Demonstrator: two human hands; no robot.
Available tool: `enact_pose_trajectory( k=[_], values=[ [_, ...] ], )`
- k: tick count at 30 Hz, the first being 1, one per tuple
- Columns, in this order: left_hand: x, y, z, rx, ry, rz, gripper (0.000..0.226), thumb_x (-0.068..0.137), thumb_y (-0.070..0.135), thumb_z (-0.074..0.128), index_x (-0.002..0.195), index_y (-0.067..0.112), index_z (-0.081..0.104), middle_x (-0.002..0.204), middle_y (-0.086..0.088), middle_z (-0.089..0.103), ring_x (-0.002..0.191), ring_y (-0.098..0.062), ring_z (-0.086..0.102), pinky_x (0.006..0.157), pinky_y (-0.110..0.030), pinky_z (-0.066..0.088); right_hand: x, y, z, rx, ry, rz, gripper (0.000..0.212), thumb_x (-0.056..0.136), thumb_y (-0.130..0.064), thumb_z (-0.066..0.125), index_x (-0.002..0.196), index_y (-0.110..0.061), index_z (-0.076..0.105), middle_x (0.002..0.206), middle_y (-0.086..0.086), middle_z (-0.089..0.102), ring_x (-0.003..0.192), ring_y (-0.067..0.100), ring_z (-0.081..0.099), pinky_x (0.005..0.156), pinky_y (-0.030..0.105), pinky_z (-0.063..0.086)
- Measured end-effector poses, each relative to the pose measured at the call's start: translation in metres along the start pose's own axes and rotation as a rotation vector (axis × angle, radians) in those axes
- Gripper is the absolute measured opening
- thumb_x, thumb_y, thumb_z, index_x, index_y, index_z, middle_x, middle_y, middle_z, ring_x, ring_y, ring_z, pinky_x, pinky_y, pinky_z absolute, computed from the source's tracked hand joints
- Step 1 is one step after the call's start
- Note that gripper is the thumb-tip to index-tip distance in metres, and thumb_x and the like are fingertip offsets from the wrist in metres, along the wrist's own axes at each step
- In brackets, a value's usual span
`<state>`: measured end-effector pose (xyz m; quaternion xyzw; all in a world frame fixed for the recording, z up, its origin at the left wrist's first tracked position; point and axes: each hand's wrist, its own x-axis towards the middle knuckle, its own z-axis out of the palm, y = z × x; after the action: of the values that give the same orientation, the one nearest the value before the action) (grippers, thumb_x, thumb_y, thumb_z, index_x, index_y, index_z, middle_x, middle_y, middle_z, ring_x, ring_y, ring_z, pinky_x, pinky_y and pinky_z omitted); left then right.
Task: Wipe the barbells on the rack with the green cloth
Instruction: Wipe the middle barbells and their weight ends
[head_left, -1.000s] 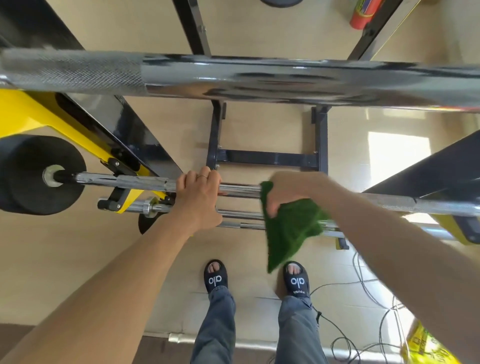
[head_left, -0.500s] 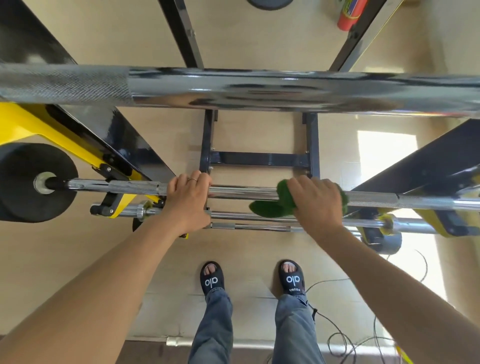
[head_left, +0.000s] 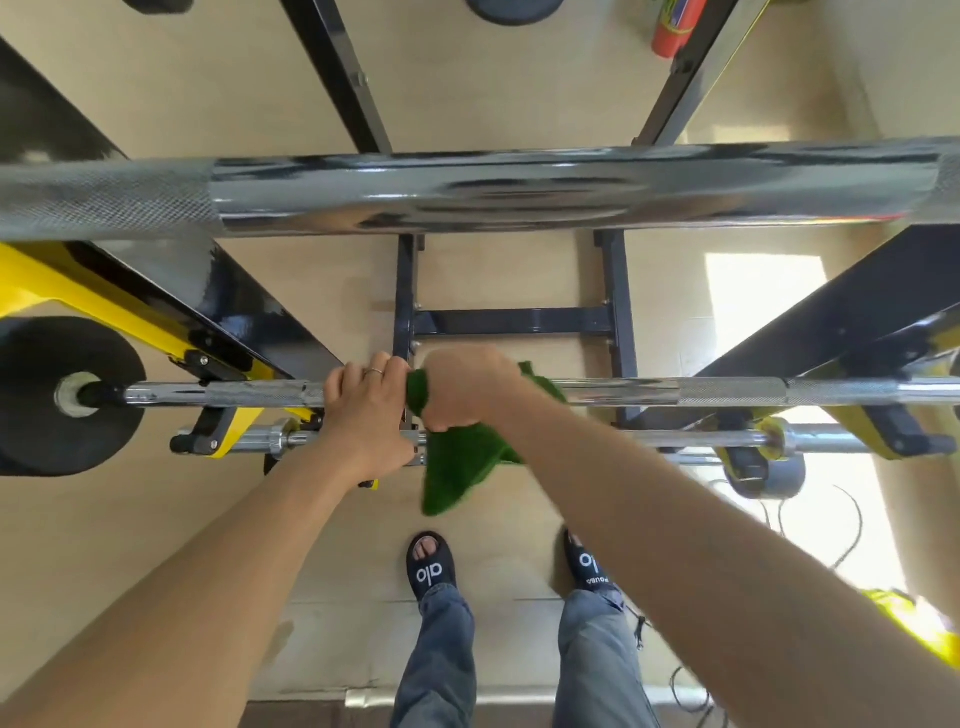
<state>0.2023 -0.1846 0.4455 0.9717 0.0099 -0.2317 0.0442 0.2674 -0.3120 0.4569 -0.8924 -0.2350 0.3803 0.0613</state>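
Note:
A thick chrome barbell (head_left: 519, 189) crosses the view close to the camera. Below it a thinner chrome barbell (head_left: 675, 391) rests across the black and yellow rack (head_left: 156, 322), with a black weight plate (head_left: 57, 395) on its left end. My left hand (head_left: 363, 410) grips this thinner bar. My right hand (head_left: 462, 387) is right beside it, pressing the green cloth (head_left: 462, 467) around the same bar; the cloth's loose end hangs below. A lower barbell (head_left: 701, 439) lies on the rack underneath.
The rack's dark blue base frame (head_left: 511, 322) stands on the beige floor. A red canister (head_left: 675, 28) sits at the top right. Cables (head_left: 810, 525) and a yellow bag (head_left: 914, 623) lie on the floor at right. My sandalled feet (head_left: 431, 566) are below the bars.
My right hand has slid the green cloth leftward along the thinner bar until it meets my left hand. The left hand has kept its grip.

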Motion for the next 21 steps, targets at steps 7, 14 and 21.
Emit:
enact_pose_trajectory(
  k=[7,14,21],
  values=[
    [0.0,-0.001,0.001,0.036,0.021,-0.012,0.059,0.069,0.013,0.068,0.11,0.022,0.027,0.107,0.003,0.03,0.11,-0.023,0.037,0.104,-0.039,0.026,-0.008,0.008,0.058,-0.275,0.677,-0.14,0.04,0.078,-0.019,0.078,0.108,-0.021,0.051,0.092,-0.002,0.063,0.081,0.021,0.062,0.071,0.033,0.042],
    [-0.002,-0.003,0.003,-0.024,0.039,0.01,0.058,0.068,0.009,0.066,0.112,0.025,0.034,0.108,0.006,0.03,0.097,-0.015,0.027,0.099,-0.035,0.026,-0.057,0.116,0.017,-0.119,0.269,0.047,0.014,0.088,-0.037,0.061,0.096,-0.03,0.051,0.073,-0.009,0.055,0.066,0.01,0.056,0.064,0.031,0.043],
    [-0.001,0.0,0.002,-0.037,0.049,0.006,0.058,0.068,0.012,0.07,0.113,0.024,0.036,0.111,0.004,0.035,0.104,-0.019,0.036,0.101,-0.037,0.026,-0.088,0.166,0.001,-0.098,0.098,0.204,0.018,0.082,-0.042,0.064,0.097,-0.033,0.059,0.078,-0.011,0.061,0.073,0.012,0.059,0.072,0.031,0.05]
  ],
)
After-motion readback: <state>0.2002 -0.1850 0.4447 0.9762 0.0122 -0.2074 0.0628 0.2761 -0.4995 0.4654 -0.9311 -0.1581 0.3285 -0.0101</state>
